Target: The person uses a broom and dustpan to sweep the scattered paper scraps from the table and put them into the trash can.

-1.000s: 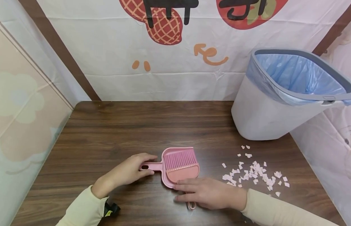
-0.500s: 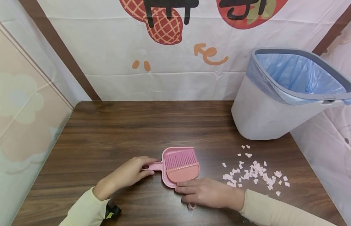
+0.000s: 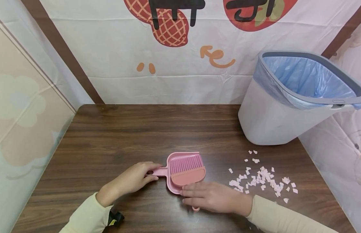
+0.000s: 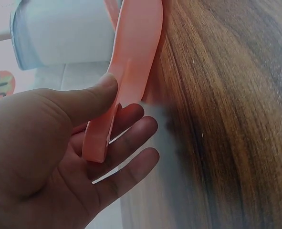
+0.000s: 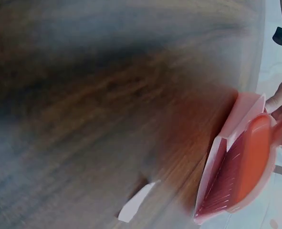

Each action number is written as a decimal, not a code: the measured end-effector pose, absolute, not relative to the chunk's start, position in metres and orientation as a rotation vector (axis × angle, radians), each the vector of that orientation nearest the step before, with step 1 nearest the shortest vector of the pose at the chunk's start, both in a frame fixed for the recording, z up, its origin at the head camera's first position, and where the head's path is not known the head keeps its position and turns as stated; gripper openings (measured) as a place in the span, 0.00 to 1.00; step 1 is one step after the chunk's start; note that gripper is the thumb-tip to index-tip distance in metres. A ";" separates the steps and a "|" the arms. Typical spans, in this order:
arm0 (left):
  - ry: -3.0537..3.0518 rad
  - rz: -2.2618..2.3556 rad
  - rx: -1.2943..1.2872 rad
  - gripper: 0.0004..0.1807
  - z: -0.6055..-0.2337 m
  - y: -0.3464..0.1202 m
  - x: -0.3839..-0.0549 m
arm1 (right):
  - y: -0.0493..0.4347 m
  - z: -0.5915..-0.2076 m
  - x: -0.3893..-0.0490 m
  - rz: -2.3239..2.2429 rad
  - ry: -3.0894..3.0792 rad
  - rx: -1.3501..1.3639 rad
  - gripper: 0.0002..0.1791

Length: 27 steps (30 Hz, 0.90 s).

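A pink dustpan point(image 3: 169, 185) lies on the table with a small hand brush point(image 3: 188, 176) in it, its bristles toward the pan's far side. My left hand point(image 3: 129, 179) holds the pan's handle from the left; in the left wrist view the thumb presses the handle point(image 4: 97, 138) against the fingers. My right hand point(image 3: 216, 196) grips the brush handle from the right, hiding most of it; only the loop end point(image 3: 195, 209) shows below the fingers. In the right wrist view the brush point(image 5: 255, 155) sits inside the pan point(image 5: 208, 179).
Many small white paper scraps point(image 3: 264, 176) lie scattered to the right of the right hand. A white bin point(image 3: 267, 116) with a blue liner point(image 3: 308, 77) stands at the back right. A printed cloth point(image 3: 119, 58) hangs behind the table point(image 3: 133, 132).
The brush has tilted a little in the pan, and its loop end has shifted slightly. My right hand has settled over the brush handle. The left hand has slid slightly along the pan's handle.
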<state>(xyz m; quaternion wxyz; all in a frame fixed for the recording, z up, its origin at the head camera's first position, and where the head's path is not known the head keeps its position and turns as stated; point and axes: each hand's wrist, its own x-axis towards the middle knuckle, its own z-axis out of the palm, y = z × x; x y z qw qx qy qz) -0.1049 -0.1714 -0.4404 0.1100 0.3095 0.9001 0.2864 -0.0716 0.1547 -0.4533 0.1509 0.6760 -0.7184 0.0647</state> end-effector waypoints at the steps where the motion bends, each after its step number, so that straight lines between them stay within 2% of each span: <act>1: 2.648 0.841 0.910 0.19 -0.441 -0.171 -0.105 | 0.155 -0.452 -0.073 0.202 -2.051 1.936 0.19; 27: 2.682 0.847 0.950 0.21 -0.442 -0.171 -0.101 | 0.153 -0.435 -0.096 0.743 -1.993 1.747 0.15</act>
